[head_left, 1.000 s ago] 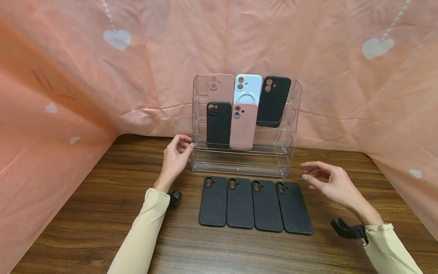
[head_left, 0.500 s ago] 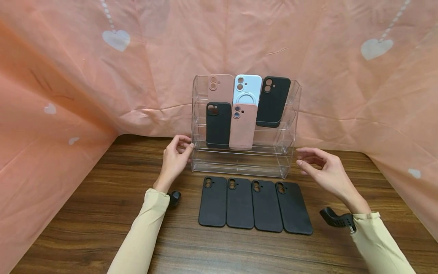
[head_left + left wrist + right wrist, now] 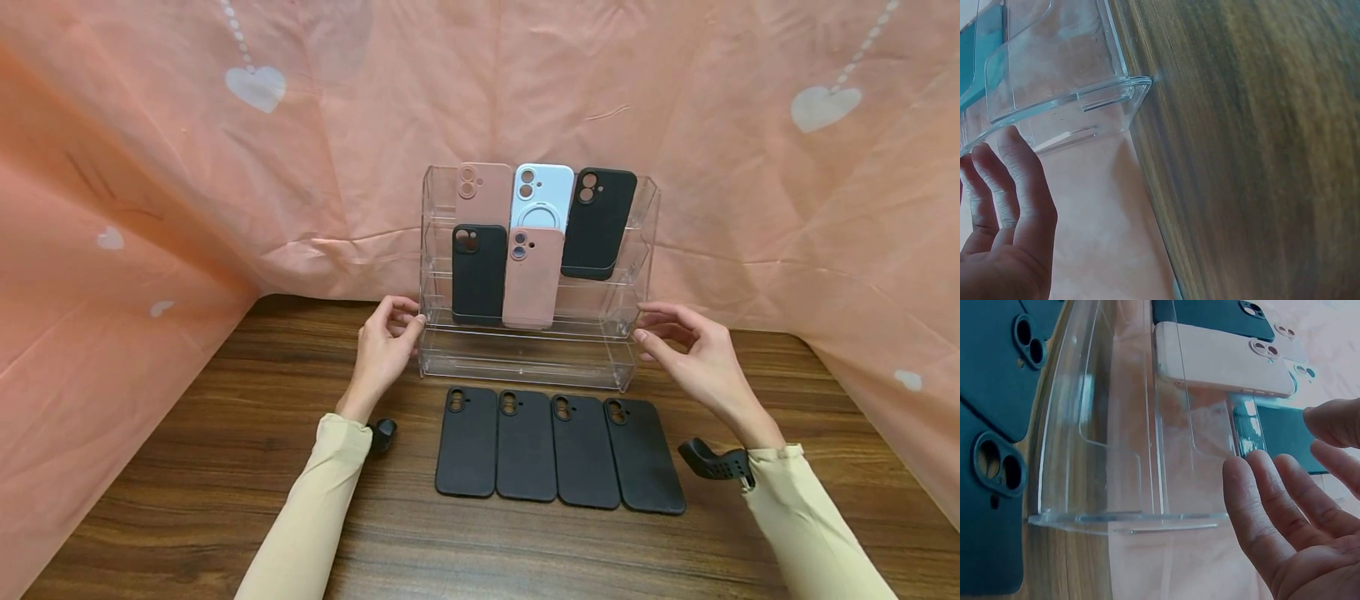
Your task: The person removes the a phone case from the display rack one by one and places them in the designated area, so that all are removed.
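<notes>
A clear acrylic display rack (image 3: 525,367) stands on the table and bears several phone cases. On its upper tier are a pink case (image 3: 484,190), a white case (image 3: 543,190) with a ring, and a black case (image 3: 602,223), tilted. Below them sit another black case (image 3: 479,275) and another pink case (image 3: 534,275). My left hand (image 3: 384,346) touches the rack's left side with its fingertips. At the rack's right side is my right hand (image 3: 693,350), fingers loosely bent and holding nothing; whether its fingertips touch the acrylic, I cannot tell.
Several black phone cases (image 3: 527,446) lie in a row on the wooden table (image 3: 247,450), just in front of the rack. A pink cloth (image 3: 360,125) with white hearts hangs behind and on both sides.
My right hand has moved left and a little away from me, up to the rack's right side. The left hand, the rack and the cases stay as they were.
</notes>
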A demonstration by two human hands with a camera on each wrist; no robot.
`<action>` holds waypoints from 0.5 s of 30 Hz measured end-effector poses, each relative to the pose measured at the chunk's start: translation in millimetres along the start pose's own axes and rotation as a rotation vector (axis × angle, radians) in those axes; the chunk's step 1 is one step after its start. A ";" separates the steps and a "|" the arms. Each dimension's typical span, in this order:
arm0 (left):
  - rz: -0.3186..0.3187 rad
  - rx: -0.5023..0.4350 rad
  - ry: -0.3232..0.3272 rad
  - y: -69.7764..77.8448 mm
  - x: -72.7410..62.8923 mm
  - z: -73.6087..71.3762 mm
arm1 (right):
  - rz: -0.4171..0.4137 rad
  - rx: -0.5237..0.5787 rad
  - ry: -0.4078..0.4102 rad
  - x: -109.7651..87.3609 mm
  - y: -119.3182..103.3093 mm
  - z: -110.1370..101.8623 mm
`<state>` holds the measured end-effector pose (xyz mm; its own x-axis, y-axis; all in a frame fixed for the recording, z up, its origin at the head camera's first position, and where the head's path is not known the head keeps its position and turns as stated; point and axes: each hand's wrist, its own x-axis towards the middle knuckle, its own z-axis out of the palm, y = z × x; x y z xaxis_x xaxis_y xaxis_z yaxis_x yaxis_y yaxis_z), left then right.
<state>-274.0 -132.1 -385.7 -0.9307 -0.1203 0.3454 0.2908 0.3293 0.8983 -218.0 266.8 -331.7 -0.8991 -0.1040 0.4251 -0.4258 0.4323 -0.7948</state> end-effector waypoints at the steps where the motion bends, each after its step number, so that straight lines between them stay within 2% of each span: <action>1: 0.002 0.001 -0.001 -0.2 0.1 0.1 | 0.001 0.009 0.005 1.2 -0.4 0.9; 15: 0.013 0.007 0.001 -1.4 1.0 0.5 | -0.068 0.061 0.023 18.5 -4.4 15.3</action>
<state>-275.4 -132.2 -386.7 -0.9266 -0.1165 0.3576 0.3016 0.3378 0.8916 -234.3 249.3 -327.0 -0.8658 -0.1098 0.4881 -0.4914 0.3700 -0.7884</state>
